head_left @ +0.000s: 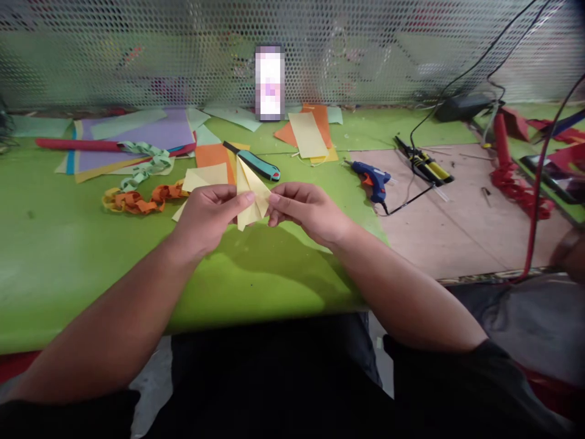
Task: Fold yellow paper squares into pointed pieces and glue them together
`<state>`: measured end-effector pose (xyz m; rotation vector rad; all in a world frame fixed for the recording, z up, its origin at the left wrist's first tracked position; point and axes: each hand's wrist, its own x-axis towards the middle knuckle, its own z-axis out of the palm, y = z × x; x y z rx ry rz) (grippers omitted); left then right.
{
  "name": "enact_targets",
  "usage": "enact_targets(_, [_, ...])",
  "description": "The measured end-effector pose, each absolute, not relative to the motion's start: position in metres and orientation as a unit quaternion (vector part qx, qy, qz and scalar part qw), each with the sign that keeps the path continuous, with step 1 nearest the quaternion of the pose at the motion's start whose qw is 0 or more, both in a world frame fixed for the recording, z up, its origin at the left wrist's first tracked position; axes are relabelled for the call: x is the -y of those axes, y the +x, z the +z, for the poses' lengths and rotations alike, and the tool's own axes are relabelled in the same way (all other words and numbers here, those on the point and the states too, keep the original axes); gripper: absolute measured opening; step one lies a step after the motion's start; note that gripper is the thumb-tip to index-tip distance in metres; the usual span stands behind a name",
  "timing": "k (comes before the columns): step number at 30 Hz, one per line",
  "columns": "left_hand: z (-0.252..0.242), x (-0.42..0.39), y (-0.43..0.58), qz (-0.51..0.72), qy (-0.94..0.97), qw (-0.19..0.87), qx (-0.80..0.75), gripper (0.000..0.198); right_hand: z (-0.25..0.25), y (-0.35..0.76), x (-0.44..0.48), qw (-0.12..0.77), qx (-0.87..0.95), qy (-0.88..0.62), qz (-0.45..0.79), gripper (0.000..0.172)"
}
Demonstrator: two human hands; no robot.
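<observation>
A: Hands on the paper?
B: Two. The left hand [208, 218] and right hand [308, 212] pinch one folded yellow sheet [250, 194] between their fingertips, over the table [68, 262].
A: What's nearest?
B: Two paper chains: one orange [141, 201], one mint [142, 163].

The left hand [208, 216] and right hand [308, 213] pinch in a closed grip, nearly touching, forearms [114, 323] angled inward.

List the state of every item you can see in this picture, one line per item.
Left hand, pinching the folded yellow paper
Right hand, pinching the folded yellow paper from the other side
Folded yellow paper, creased to a point, held above the table
Paper chain, linked loops lying in a curve
Hot glue gun, lying on its side, cord attached
Teal utility knife, lying flat
Phone, upright, screen blurred
</observation>
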<state>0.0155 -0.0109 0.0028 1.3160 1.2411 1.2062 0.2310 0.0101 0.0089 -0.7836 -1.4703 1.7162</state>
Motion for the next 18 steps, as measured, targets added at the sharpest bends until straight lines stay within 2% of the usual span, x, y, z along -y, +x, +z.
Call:
enact_targets(6, [0.0059, 0.0121, 0.0142, 0.496, 0.508, 0.523, -0.472, 0.028, 0.0105, 0.2339, -0.0085, 0.353, 0.611, -0.304, 0.64, 0.04])
enact_targets(12, [0.0091, 0.0161, 0.0165, 0.498, 0.536, 0.477, -0.487, 0.04, 0.007, 0.2308, -0.006, 0.376, 0.631, -0.302, 0.608, 0.042])
enact_targets(18, [0.0077, 0.0201, 0.0225, 0.533, 0.537, 0.429, -0.494, 0.047, 0.0055, 0.2243, 0.0001, 0.408, 0.672, -0.336, 0.519, 0.045])
